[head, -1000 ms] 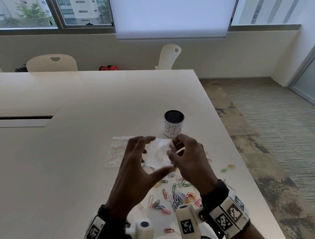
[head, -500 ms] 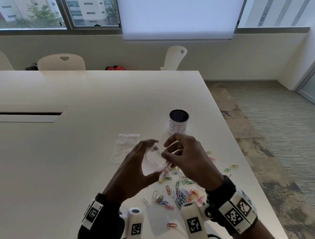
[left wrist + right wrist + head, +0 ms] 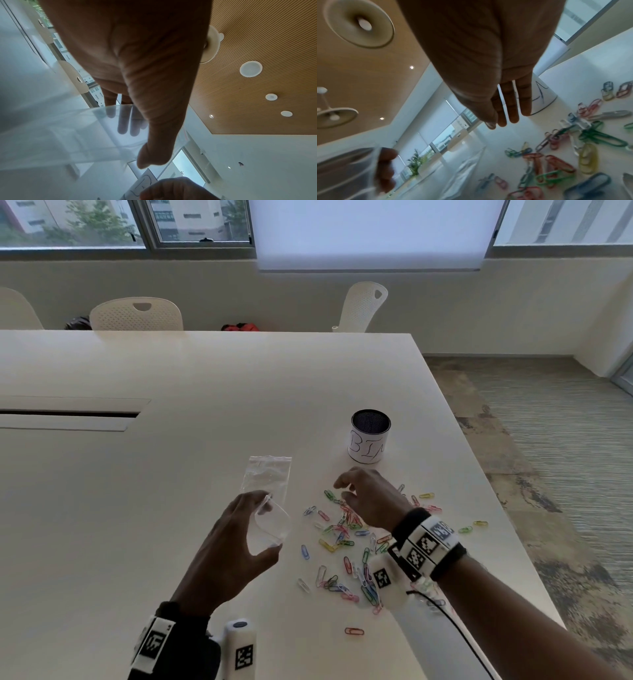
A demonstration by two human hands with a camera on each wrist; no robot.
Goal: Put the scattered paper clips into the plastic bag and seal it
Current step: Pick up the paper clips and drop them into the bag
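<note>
My left hand (image 3: 263, 527) holds a small clear plastic bag (image 3: 277, 522) between thumb and fingers, just above the table. In the left wrist view the bag (image 3: 85, 128) is bowed, and my fingers (image 3: 123, 121) show through it. Many coloured paper clips (image 3: 342, 532) lie scattered on the white table to the right. My right hand (image 3: 342, 491) hovers low over the far side of the clips, fingers relaxed, holding nothing that I can see. In the right wrist view the clips (image 3: 556, 162) lie just below and right of my fingers (image 3: 511, 108).
A second clear bag (image 3: 267, 477) lies flat on the table beyond my left hand. A black mesh cup with a white "BIN" label (image 3: 370, 436) stands behind the clips. The table's right edge (image 3: 507, 525) runs close to the outermost clips. Chairs stand along the far side.
My right hand has let go of the bag and moved right, down over the clips. The left hand keeps the bag alone and has lowered slightly.
</note>
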